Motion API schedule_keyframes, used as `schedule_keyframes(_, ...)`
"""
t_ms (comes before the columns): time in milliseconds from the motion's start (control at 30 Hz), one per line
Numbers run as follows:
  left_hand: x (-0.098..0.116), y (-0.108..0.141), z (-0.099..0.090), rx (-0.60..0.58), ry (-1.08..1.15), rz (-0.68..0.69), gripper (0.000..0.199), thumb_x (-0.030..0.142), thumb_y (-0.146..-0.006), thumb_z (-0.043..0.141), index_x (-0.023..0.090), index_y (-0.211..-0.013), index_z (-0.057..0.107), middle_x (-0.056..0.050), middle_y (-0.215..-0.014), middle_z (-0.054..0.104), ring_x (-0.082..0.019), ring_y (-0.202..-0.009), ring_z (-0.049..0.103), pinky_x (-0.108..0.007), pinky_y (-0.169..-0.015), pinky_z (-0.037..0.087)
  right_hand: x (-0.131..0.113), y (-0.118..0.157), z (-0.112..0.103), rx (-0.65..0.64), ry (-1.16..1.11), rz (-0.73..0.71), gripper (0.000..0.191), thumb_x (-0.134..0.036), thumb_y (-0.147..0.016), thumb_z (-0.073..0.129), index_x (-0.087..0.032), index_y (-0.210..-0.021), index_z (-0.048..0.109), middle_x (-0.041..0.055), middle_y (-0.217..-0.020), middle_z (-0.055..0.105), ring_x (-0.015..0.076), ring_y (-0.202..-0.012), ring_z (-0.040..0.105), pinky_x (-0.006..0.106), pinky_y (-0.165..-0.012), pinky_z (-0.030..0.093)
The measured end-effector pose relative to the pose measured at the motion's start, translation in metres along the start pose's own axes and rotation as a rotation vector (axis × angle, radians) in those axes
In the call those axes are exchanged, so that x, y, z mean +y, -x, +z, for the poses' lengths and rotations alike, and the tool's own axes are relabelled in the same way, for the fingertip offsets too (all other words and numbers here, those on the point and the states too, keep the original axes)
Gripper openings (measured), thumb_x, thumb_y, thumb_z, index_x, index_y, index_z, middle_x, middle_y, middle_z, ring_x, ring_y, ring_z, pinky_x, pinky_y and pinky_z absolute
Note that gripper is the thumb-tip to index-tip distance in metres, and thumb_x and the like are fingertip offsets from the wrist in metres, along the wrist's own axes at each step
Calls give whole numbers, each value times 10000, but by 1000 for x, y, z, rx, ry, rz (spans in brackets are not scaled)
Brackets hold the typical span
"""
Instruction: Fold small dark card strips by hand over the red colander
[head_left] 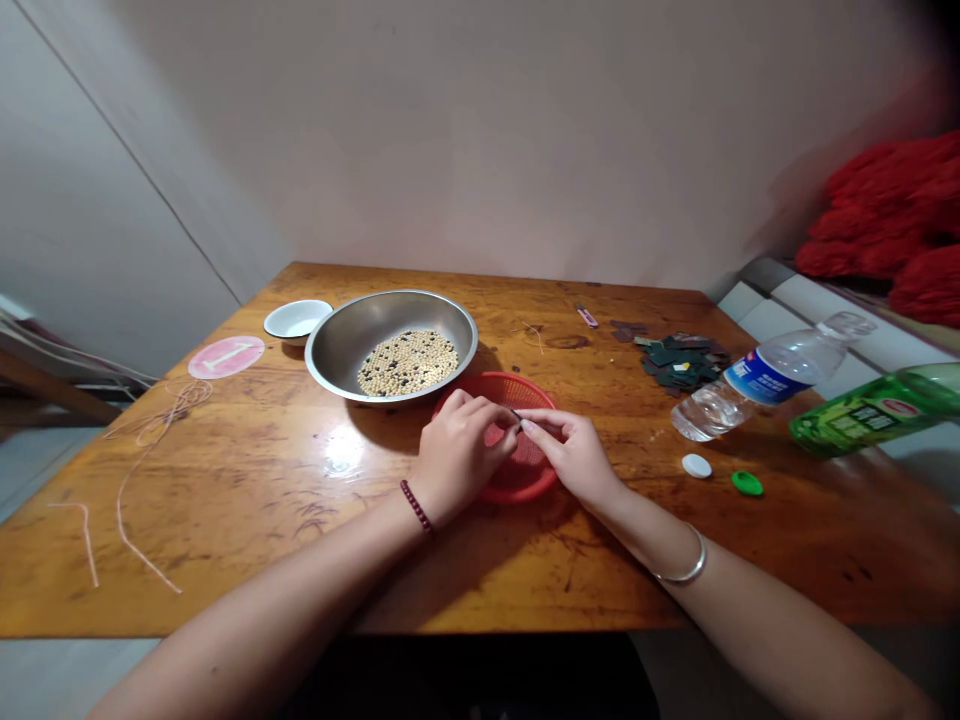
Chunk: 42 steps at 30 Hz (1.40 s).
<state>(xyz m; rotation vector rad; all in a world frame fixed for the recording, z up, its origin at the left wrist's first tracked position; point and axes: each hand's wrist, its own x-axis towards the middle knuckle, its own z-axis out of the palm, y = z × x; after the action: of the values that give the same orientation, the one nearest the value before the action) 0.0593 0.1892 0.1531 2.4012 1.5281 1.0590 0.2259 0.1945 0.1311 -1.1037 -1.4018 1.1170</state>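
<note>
My left hand (466, 448), with a dark red bead bracelet (416, 505) at its wrist, is closed in a pinch over a red mesh basket (517, 493). Fingertip to fingertip with it, my right hand (579, 455) pinches too; a silver bangle (699, 560) circles that wrist. A small dark thing (516, 413) shows between the fingertips, too small to name. Behind the basket stands a wide steel basin (337, 350) holding pale beans (411, 360) mixed with dark ones. Both hands partly cover the basket and hide what it may contain.
At the left are a white bowl (296, 320), a pink disc marked 1 (225, 357) and loose string (161, 410). At right, a pile of dark flat pieces (679, 360), a clear bottle (772, 375), a green bottle (870, 415) and two caps (697, 466). A cutter (586, 317) lies farther back.
</note>
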Motion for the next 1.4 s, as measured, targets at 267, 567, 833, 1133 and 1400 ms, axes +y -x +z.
schedule_keyframes(267,-3,-3,-2,109,55,-110,101,312,-868,623,235,-850,686,9,-861,704,-176,-844,544,-307,-748,436,-4,-1,-2,17,-112,81,323,-434,-727,732,-208,-958,751,69,-1000,760,245,-954,714,418,-934,542)
schedule_keyframes(567,-4,-2,-2,108,51,-23,77,272,-872,605,219,-853,658,-3,-860,675,-166,-839,540,-302,-777,450,-5,-4,-4,72,-257,171,332,-424,-690,762,-199,-933,738,63,-956,767,214,-878,719,366,-875,550)
schedule_keyframes(833,-2,0,-2,29,-6,136,96,283,-886,575,225,-894,651,-38,-976,611,-152,-913,557,-251,-745,486,-5,-3,-5,29,-119,85,316,-444,-720,734,-194,-914,733,72,-953,764,216,-891,715,362,-868,549)
schedule_keyframes(1133,-1,1,-2,-10,-16,103,82,290,-875,586,228,-893,637,-30,-987,599,-154,-922,567,-250,-716,482,-2,-4,-6,-13,-68,58,288,-430,-720,742,-207,-901,747,72,-957,765,232,-897,718,389,-891,551)
schedule_keyframes(1400,-4,0,0,-65,201,-17,149,311,-849,650,226,-940,568,2,-922,687,-137,-843,643,-253,-738,492,0,-3,-9,-44,2,20,239,-402,-770,703,-219,-911,761,64,-963,765,234,-920,713,400,-924,531)
